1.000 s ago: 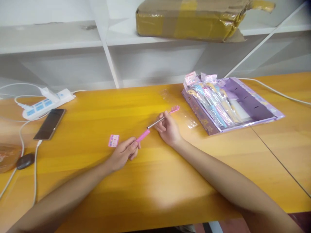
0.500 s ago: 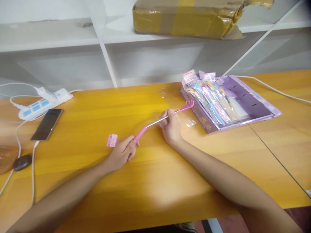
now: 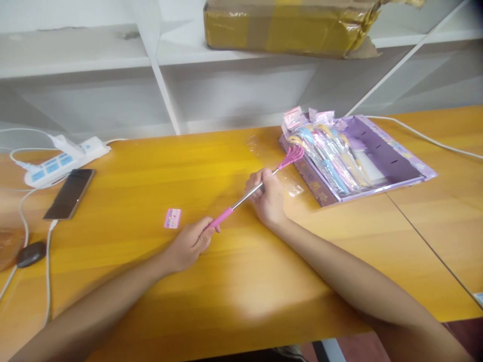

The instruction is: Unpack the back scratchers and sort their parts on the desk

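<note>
Yellow-orange wooden counter point(image 3: 234, 306) spans the view, with white shelving point(image 3: 75, 50) behind it. On a shelf lies a long brown cardboard box point(image 3: 279, 27) wrapped in shiny tape. A purple cardboard tray point(image 3: 317, 187) with a patterned rim sits on the right part of the counter, its left side holding clear-wrapped rods point(image 3: 335, 156) in blue, pink and yellow.

A slim pink-and-silver clawed rod point(image 3: 247, 195) slants above the counter, between the hands, its curved pink prongs up and to the right. They overlap the tray's left edge in view; whether they touch it, I cannot tell. The left hand point(image 3: 191, 245) has its fingers closed around the pink handle, while the right hand point(image 3: 269, 198) has its fingers closed on the silver shaft near the prongs.

At left are a white power strip point(image 3: 92, 148), a dark phone point(image 3: 71, 193) with a white cable plugged in, and a small black oval object point(image 3: 32, 254). A little pink-and-white card point(image 3: 172, 218) lies near the left hand; crinkled clear plastic point(image 3: 294, 187) lies beside the tray.
</note>
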A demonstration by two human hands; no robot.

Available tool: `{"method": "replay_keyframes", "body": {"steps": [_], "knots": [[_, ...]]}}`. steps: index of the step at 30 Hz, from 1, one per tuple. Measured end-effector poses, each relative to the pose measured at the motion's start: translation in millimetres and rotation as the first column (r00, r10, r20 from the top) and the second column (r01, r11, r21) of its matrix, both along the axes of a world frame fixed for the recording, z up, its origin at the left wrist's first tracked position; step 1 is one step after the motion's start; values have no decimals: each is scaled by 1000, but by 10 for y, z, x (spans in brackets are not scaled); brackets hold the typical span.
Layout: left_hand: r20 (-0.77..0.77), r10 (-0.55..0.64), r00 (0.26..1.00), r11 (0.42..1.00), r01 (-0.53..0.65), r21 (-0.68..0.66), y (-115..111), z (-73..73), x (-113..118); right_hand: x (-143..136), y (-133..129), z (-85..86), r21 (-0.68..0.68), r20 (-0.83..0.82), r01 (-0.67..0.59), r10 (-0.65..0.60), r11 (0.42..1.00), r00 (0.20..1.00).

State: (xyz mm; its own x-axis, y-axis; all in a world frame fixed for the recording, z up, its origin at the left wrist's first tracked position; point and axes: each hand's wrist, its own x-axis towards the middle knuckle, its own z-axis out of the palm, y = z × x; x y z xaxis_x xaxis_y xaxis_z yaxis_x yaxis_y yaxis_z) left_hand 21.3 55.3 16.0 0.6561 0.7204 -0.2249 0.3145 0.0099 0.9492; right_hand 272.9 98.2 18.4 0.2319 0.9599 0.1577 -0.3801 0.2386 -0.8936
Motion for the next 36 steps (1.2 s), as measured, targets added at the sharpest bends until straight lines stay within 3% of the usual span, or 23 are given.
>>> {"method": "replay_keyframes", "body": {"steps": [5,11,15,36], "knots": [[-7,-1,1000,1000,1,3,1,-3,4,148,63,62,20,99,-61,59,998,993],[-35,-4,999,1000,5,19,3,13,10,419,316,210,28,49,165,-167,986,985],[-42,-11,999,1000,11,4,9,31,18,527,409,199,64,26,182,-184,981,983],[-65,-25,998,999,28,41,31,13,-19,248,176,214,122,0,16,-17,992,1000]]}}
